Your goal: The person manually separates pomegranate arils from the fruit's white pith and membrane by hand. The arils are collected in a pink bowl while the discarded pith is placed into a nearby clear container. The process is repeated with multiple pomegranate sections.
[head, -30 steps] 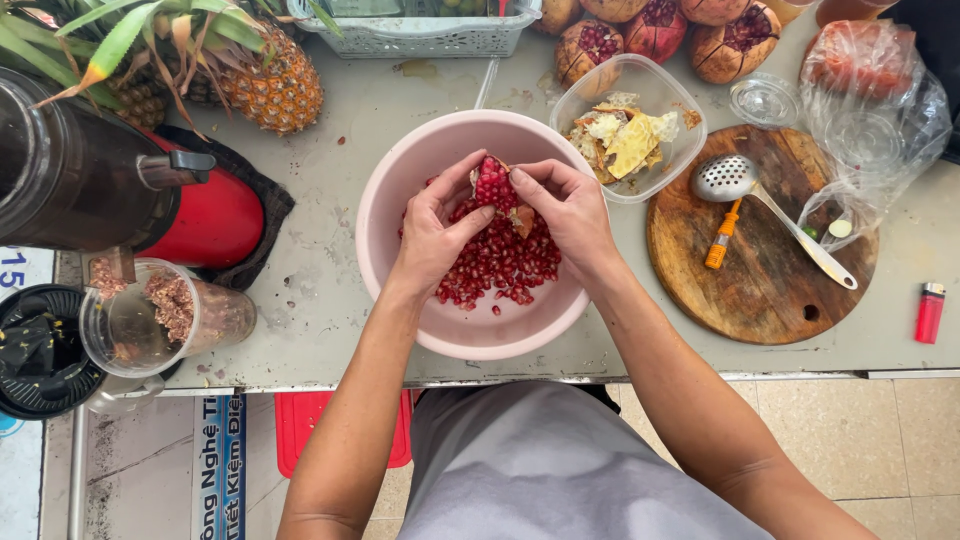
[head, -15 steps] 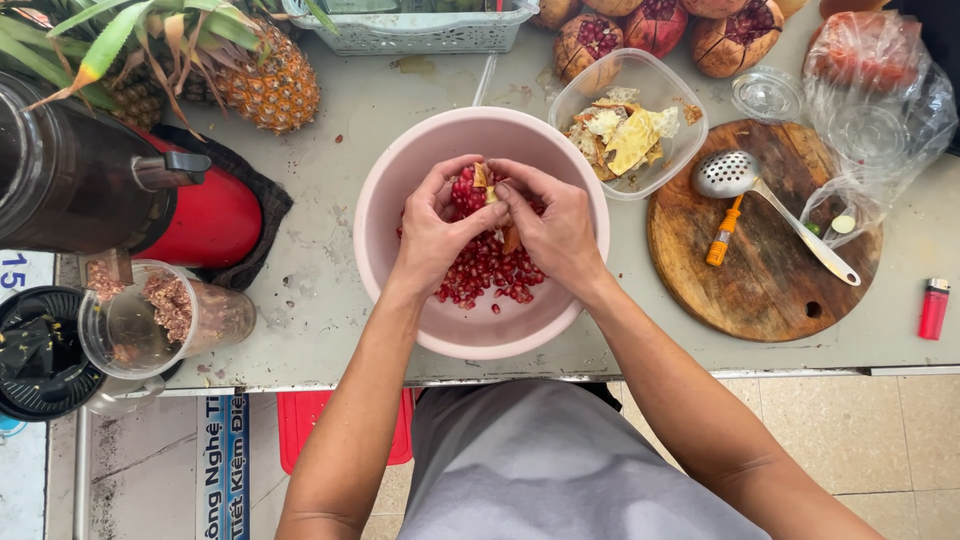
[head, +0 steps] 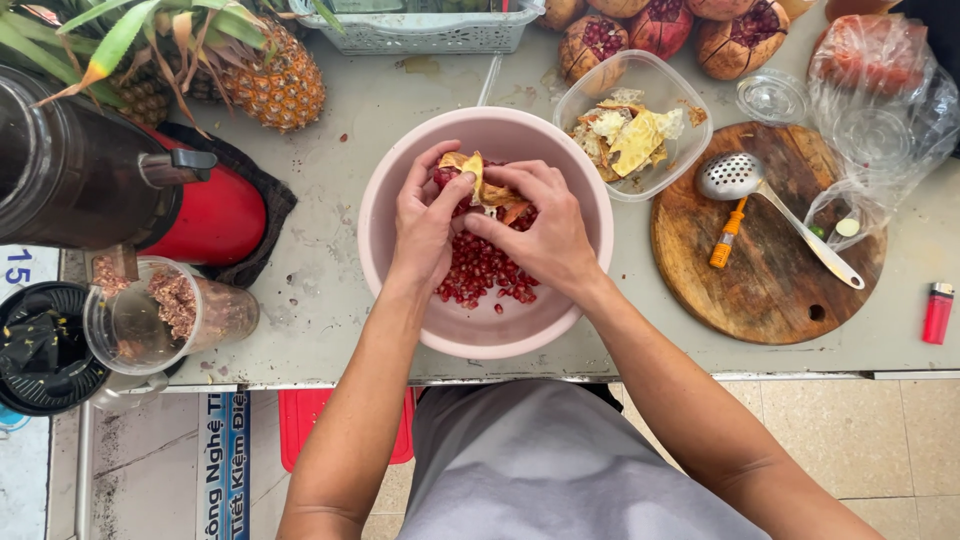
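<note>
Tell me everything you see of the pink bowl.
The pink bowl is round, matte and plastic-looking, standing upright on the grey counter near its front edge. Loose red pomegranate seeds cover its bottom. Both hands, left hand and right hand, work a pomegranate piece over it. A clear container appears to touch its far-right rim.

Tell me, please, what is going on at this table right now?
A person holds a piece of pomegranate in both hands, left hand and right hand, over a pink bowl with loose red seeds at its bottom. A clear tub of peel scraps sits beside it, near a round wooden board bearing a slotted spoon.
</note>
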